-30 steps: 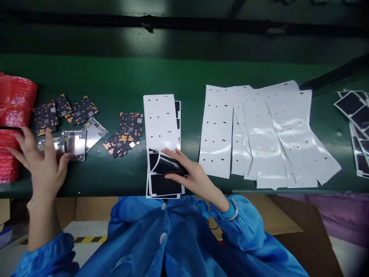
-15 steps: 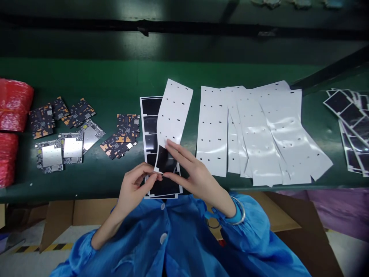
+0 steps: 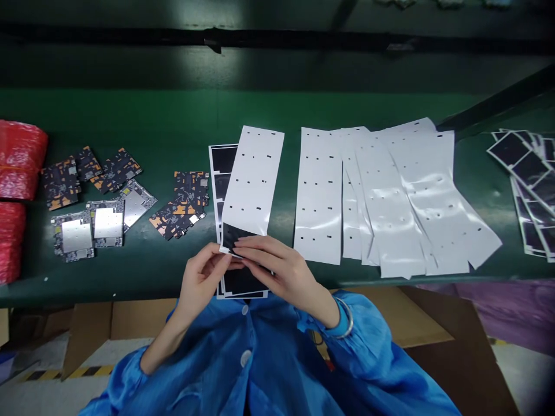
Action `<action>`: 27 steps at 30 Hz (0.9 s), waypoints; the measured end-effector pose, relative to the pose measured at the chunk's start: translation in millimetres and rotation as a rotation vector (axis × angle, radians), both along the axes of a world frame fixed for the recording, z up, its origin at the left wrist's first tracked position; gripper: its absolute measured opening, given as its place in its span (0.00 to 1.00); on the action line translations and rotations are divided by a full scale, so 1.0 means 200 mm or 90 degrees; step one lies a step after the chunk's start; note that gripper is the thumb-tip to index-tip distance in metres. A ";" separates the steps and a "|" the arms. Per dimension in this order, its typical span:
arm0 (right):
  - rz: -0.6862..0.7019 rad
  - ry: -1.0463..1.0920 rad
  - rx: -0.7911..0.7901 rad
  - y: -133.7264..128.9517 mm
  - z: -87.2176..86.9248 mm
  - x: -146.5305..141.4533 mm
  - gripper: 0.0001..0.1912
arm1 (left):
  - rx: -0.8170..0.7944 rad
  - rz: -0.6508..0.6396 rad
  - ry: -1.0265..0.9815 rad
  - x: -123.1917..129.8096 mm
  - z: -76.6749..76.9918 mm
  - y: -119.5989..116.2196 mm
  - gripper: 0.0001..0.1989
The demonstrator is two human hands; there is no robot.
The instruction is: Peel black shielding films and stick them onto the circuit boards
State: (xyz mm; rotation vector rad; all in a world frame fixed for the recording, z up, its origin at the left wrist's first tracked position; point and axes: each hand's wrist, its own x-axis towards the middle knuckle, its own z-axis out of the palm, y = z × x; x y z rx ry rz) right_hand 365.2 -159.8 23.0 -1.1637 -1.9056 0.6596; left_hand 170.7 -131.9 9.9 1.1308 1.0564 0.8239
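The right fingers [image 3: 255,247] curve over the near end of a thin, glossy white sheet [image 3: 254,185], and the left fingers [image 3: 213,257] close narrowly on its near left corner. Both sets are pinching the sheet. A matt black film [image 3: 232,238] shows at that corner. The sheet's face is dotted with small dark slots, and it lies tilted across a longer strip of black patches [image 3: 223,160], which shows beyond and below the hands.

Half a second earlier the sheet stood more steeply tilted and curved; now it lies flatter, and the hands have drawn closer together. The left hand [image 3: 202,277] rises from the near edge of the table, its palm turned inward, and the right hand [image 3: 284,271] reaches in from the right, wearing a metal bangle [image 3: 346,318] above a blue sleeve [image 3: 359,341].

On the green table [image 3: 130,110], creased white sheets [image 3: 403,196] fan out to the right, with more black strips [image 3: 515,153] beyond them. To the left lie dark circuit boards [image 3: 115,169], foil-topped boards [image 3: 76,236] and red bubble wrap [image 3: 21,160].
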 end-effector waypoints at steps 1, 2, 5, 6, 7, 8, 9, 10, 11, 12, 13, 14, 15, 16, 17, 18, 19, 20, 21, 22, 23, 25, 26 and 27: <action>0.000 0.005 0.006 0.00 0.00 0.00 0.17 | -0.001 0.002 0.003 0.00 0.00 0.00 0.19; -0.002 0.011 0.009 0.00 -0.01 -0.01 0.17 | 0.000 0.002 0.008 0.00 -0.01 0.00 0.19; -0.019 0.030 0.014 -0.01 -0.02 -0.02 0.15 | 0.004 -0.014 0.023 0.00 -0.02 0.00 0.19; -0.031 0.036 0.013 -0.01 -0.02 -0.02 0.14 | 0.007 -0.024 0.027 0.00 -0.03 0.00 0.19; -0.044 0.041 0.010 -0.01 -0.01 -0.02 0.13 | 0.013 -0.034 0.030 0.00 -0.03 -0.01 0.18; -0.056 0.046 0.007 -0.01 -0.01 -0.02 0.11 | 0.025 -0.045 0.032 0.01 -0.03 -0.01 0.17; -0.065 0.048 0.005 -0.02 -0.01 -0.02 0.10 | 0.044 -0.053 0.036 0.01 -0.03 -0.01 0.16; -0.072 0.047 0.003 -0.02 0.00 -0.02 0.09 | 0.072 -0.057 0.045 0.01 -0.02 -0.01 0.14; -0.076 0.044 0.002 -0.02 0.00 -0.02 0.08 | 0.105 -0.057 0.059 0.02 -0.02 -0.01 0.13; -0.078 0.038 0.004 -0.02 0.01 -0.02 0.08 | 0.139 -0.053 0.075 0.02 -0.02 -0.01 0.12; -0.078 0.031 0.008 -0.02 0.01 -0.02 0.07 | 0.169 -0.049 0.093 0.03 -0.02 -0.01 0.11; -0.081 0.024 0.013 -0.02 0.01 -0.02 0.07 | 0.195 -0.047 0.109 0.03 -0.01 -0.01 0.11; -0.083 0.018 0.016 -0.02 0.01 -0.02 0.07 | 0.212 -0.047 0.123 0.04 -0.01 -0.01 0.10; -0.088 0.015 0.022 -0.03 0.01 -0.02 0.07 | 0.224 -0.049 0.134 0.04 -0.01 -0.01 0.10; -0.094 0.017 0.027 -0.03 0.00 -0.03 0.07 | 0.233 -0.053 0.142 0.05 0.00 -0.01 0.10; -0.102 0.020 0.029 -0.03 0.00 -0.03 0.07 | 0.242 -0.055 0.149 0.06 0.00 -0.01 0.10; -0.113 0.024 0.030 -0.03 0.00 -0.04 0.07 | 0.250 -0.055 0.154 0.07 0.01 -0.01 0.10; -0.128 0.031 0.031 -0.04 -0.01 -0.05 0.07 | 0.259 -0.054 0.154 0.08 0.01 -0.01 0.10; -0.142 0.040 0.028 -0.04 -0.01 -0.05 0.07 | 0.265 -0.053 0.150 0.08 0.01 -0.01 0.11; -0.156 0.050 0.017 -0.04 0.00 -0.06 0.07 | 0.268 -0.051 0.142 0.09 0.02 -0.01 0.11; -0.168 0.060 -0.004 -0.04 0.00 -0.06 0.07 | 0.267 -0.050 0.131 0.10 0.02 -0.01 0.11; -0.196 0.084 -0.070 -0.02 0.02 -0.05 0.07 | 0.257 -0.044 0.106 0.10 0.01 0.00 0.11; -0.213 0.100 -0.113 -0.01 0.03 -0.03 0.07 | 0.251 -0.036 0.095 0.09 0.01 0.00 0.11; -0.231 0.125 -0.155 0.00 0.04 0.00 0.06 | 0.244 -0.026 0.087 0.09 0.00 0.00 0.11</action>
